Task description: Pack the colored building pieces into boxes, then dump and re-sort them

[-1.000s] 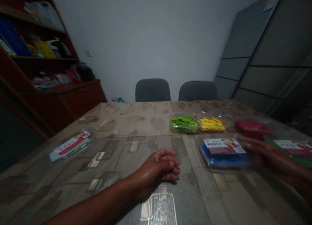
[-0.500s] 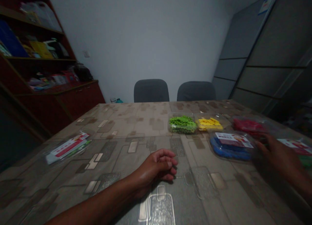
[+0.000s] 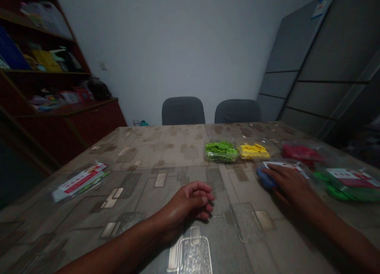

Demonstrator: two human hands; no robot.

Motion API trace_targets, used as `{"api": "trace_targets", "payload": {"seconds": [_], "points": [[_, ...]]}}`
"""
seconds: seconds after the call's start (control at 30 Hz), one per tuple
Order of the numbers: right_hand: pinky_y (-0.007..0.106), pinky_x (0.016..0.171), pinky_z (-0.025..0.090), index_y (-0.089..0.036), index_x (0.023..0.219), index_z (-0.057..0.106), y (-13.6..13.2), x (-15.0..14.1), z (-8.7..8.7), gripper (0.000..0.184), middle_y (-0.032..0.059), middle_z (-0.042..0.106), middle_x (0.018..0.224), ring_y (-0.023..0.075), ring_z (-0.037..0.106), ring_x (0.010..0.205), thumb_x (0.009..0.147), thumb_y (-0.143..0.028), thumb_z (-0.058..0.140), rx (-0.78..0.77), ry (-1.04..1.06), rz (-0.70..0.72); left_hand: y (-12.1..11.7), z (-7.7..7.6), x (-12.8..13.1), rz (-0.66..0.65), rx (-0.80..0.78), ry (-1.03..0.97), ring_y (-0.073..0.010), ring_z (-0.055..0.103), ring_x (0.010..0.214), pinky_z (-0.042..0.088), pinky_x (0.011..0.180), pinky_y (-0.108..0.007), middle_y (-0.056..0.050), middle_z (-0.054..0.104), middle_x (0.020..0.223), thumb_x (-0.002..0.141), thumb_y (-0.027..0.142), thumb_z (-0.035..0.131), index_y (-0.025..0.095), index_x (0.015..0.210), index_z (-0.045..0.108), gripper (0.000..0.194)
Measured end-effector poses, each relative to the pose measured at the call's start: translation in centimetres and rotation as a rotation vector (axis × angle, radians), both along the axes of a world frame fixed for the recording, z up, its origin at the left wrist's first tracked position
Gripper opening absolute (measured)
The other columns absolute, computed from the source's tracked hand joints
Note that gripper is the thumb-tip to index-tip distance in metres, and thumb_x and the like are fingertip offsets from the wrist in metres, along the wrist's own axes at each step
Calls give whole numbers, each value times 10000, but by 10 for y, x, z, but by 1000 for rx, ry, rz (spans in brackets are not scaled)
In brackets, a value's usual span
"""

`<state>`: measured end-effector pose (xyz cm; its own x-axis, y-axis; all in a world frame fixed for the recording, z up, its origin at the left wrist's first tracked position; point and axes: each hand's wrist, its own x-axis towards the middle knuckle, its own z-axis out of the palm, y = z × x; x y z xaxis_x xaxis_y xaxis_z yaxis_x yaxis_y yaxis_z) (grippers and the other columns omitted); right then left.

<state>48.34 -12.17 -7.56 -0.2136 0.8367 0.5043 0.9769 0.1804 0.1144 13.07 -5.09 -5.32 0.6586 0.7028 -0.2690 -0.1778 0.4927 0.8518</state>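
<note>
My left hand (image 3: 187,203) rests on the patterned table top (image 3: 142,155), its fingers curled loosely around nothing. My right hand (image 3: 289,184) lies over a clear plastic box of blue pieces (image 3: 265,177), covering most of its label and contents. Just beyond that hand sit a clear box of red pieces (image 3: 301,152) and, to its right, a labelled clear box of green pieces (image 3: 350,185). Farther back, near the middle, are boxes of bright green pieces (image 3: 221,152) and yellow pieces (image 3: 253,150). A flat labelled pack (image 3: 79,182) lies left of my left hand.
Two dark grey chairs (image 3: 182,111) stand behind the far table edge. A dark red shelf unit (image 3: 59,88) full of books and papers stands at the left. Large grey panels (image 3: 314,68) lean against the wall at the right.
My right hand has moved left and forward from the table's right side onto the blue box. A labelled green box has come into full view. My left hand has not moved.
</note>
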Motion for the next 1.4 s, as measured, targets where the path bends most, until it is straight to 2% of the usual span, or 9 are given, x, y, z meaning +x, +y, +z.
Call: {"api": "trace_targets", "payload": {"seconds": [0.17, 0.37, 0.5, 0.7, 0.83, 1.03, 1.17, 1.4], "points": [[567, 946, 493, -164, 1252, 628, -2, 17, 3, 450, 192, 652, 1273, 369, 620, 1128, 841, -209, 451, 4, -28, -8, 2, -1, -1, -1, 1, -9, -136, 641, 715, 510, 619, -247, -72, 658, 954, 717, 183, 800, 121, 996, 628, 333], [567, 933, 509, -162, 1232, 623, -4, 17, 7, 452, 198, 667, 1242, 377, 633, 1110, 813, -211, 460, 10, -46, -16, 2, 1, 0, 11, 1, 2, -136, 643, 710, 508, 606, -239, -69, 661, 950, 711, 174, 798, 120, 986, 628, 328], [560, 949, 503, -197, 1228, 629, -5, 15, 7, 470, 166, 676, 1249, 372, 631, 1121, 781, -211, 484, -4, -10, -49, 3, 2, -2, -9, 15, -23, -135, 641, 727, 517, 628, -245, -63, 654, 962, 749, 177, 780, 127, 994, 618, 298], [561, 964, 480, -193, 1184, 669, -2, 2, 18, 393, 175, 694, 1207, 379, 640, 1099, 882, -392, 512, -3, 96, -55, 11, 6, -4, 22, 40, 7, -140, 645, 727, 517, 635, -249, -75, 658, 953, 732, 168, 791, 117, 992, 617, 317], [535, 901, 510, -185, 1122, 706, 10, -5, 30, 368, 167, 737, 1103, 363, 678, 1010, 905, -387, 489, -34, 170, -26, 20, 7, -3, 62, 42, 24, -138, 647, 709, 526, 627, -250, -80, 661, 954, 737, 144, 786, 126, 977, 621, 292], [433, 758, 560, -154, 1033, 737, 36, -5, 37, 389, 154, 769, 962, 307, 725, 842, 891, -332, 422, -78, 242, -87, 30, 6, -3, 133, 43, 63, -119, 648, 675, 537, 592, -220, -81, 676, 936, 787, 87, 713, 122, 959, 625, 196], [374, 743, 546, -187, 1023, 744, 49, -16, 43, 353, 120, 776, 972, 277, 727, 830, 894, -301, 436, -94, 254, -106, 36, 5, -6, 151, 56, 78, -123, 659, 681, 548, 595, -221, -85, 683, 943, 799, 77, 700, 124, 957, 629, 179], [338, 644, 468, -156, 970, 748, 76, -15, 50, 276, 145, 773, 889, 270, 697, 699, 815, -197, 523, -117, 301, -231, 58, 7, 0, 238, 95, 105, -126, 663, 652, 551, 563, -214, -84, 689, 914, 774, 95, 743, 140, 939, 623, 209]]}}
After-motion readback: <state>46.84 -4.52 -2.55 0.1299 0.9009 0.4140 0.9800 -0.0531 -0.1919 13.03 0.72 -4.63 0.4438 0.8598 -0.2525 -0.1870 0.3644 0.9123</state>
